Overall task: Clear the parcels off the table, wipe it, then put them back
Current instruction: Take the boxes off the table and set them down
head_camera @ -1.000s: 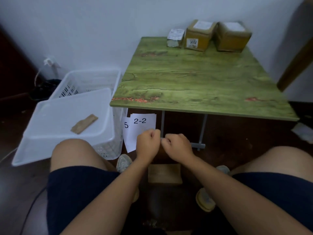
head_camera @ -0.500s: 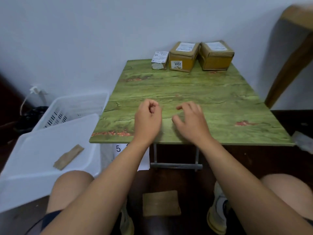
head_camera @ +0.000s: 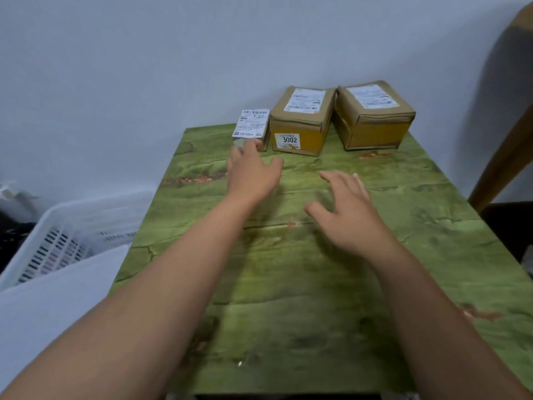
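Neither hand holds anything. The left hand (head_camera: 253, 171) reaches far across the table (head_camera: 288, 284), fingers spread, its fingertips at the front of the small parcel (head_camera: 252, 127); whether they touch it I cannot tell. The right hand (head_camera: 346, 209) hovers over the middle of the table with fingers loosely splayed, well short of the boxes.

All three parcels stand in a row along the far edge against the wall: the small one on the left, the box marked 3002 (head_camera: 300, 119) just beside it, and the second box (head_camera: 373, 114) on the right, close to its neighbour. So the clearing step has only begun; nothing is off the table yet.

Next, I judge, the left hand must close round the small parcel and carry it to the white basket (head_camera: 72, 235) beside the table, on the left.

Half a second ago both hands were curled near the front edge. They have since opened and gone forward, the left much farther, and the camera has closed in on the boxes.
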The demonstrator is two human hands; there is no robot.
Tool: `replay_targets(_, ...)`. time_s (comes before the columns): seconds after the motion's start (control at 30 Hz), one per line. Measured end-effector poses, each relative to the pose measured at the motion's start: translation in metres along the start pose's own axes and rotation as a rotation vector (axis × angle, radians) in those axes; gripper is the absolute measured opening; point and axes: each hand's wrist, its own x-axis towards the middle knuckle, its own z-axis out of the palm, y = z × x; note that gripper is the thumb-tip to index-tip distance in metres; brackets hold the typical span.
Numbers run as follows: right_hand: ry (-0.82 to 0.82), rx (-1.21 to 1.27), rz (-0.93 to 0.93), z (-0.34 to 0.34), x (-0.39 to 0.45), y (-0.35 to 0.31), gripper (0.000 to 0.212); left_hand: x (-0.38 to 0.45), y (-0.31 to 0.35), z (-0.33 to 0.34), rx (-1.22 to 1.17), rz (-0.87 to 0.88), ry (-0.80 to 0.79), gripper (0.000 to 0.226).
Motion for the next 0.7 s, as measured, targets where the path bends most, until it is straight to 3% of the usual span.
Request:
replay_targets(0.43,-0.099,-0.002,0.061,-0.017,0.04,0.013,0.074,0.085,0.026,0.051,0.11,0.057,-0.06,0.108)
replay_targets(0.7,-0.109,0.004,0.077,-0.017,0.04,0.018,0.073,0.093,0.038,0.083,0.199,0.044,-0.046,0.107)
